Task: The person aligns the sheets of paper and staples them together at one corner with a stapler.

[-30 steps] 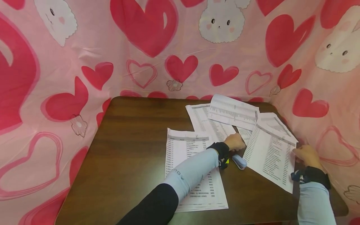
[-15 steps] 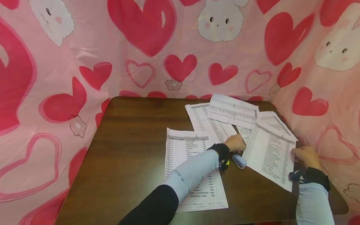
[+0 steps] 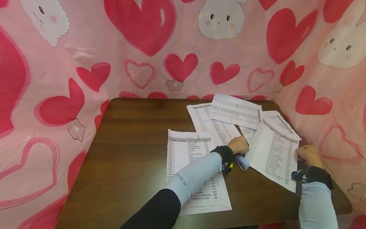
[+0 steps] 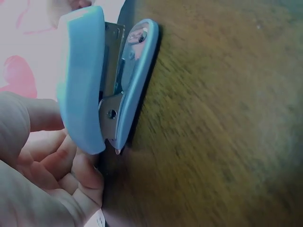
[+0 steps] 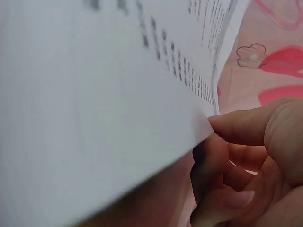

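At the table's right side, a printed sheet of paper (image 3: pixel 274 156) stretches between my two hands. My right hand (image 3: pixel 310 156) pinches its right edge between thumb (image 5: pixel 244 126) and index finger, as the right wrist view shows. My left hand (image 3: pixel 238 145) is at the sheet's left edge with fingers curled; the stapler hides its thumb tip in the left wrist view, and the hold appears to be on that edge. The light blue stapler (image 4: pixel 83 80) stands on the wood just in front of my left hand, its top arm raised from the base.
Under my left forearm lies another printed sheet (image 3: pixel 180 159). Several overlapping printed sheets, including one set crosswise (image 3: pixel 235 111), lie at the back right. The brown wooden table (image 3: pixel 123 152) meets a pink heart-patterned cloth (image 3: pixel 194 41) behind and at both sides.
The head view has shifted slightly. My right hand and the sheet's right edge sit a little farther up and left in it; both hands otherwise keep their pose, and the stapler stays put.
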Available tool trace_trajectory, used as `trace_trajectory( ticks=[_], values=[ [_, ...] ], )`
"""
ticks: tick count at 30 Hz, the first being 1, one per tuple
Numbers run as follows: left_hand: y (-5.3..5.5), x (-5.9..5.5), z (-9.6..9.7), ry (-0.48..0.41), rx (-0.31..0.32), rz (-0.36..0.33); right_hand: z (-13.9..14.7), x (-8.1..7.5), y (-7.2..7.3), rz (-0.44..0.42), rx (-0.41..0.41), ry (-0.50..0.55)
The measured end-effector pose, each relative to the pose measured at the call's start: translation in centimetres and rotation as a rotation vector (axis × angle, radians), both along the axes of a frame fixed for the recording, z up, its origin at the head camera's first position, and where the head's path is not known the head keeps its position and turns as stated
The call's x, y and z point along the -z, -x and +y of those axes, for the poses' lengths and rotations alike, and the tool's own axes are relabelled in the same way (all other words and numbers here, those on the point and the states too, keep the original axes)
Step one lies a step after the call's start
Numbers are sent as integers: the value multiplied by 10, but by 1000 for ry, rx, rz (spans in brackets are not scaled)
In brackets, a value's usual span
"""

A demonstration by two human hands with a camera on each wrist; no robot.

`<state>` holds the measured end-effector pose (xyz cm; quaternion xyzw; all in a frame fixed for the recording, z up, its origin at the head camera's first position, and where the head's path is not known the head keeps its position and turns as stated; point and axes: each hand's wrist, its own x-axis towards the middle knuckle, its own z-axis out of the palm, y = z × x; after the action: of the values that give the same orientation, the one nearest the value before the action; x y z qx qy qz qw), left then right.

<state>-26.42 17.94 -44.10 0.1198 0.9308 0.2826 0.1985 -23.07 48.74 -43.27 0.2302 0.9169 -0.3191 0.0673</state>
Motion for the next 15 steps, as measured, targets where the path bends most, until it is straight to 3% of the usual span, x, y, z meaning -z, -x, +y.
trace_trajectory(
  ticks=[8,15],
  values=[
    [2,-3,-1,-47,-11,-9,-2,-11,6,30,-54,-87],
    [4,1,-4,-129,4,-49,-6,-20,9,52,-41,-94]
  ],
)
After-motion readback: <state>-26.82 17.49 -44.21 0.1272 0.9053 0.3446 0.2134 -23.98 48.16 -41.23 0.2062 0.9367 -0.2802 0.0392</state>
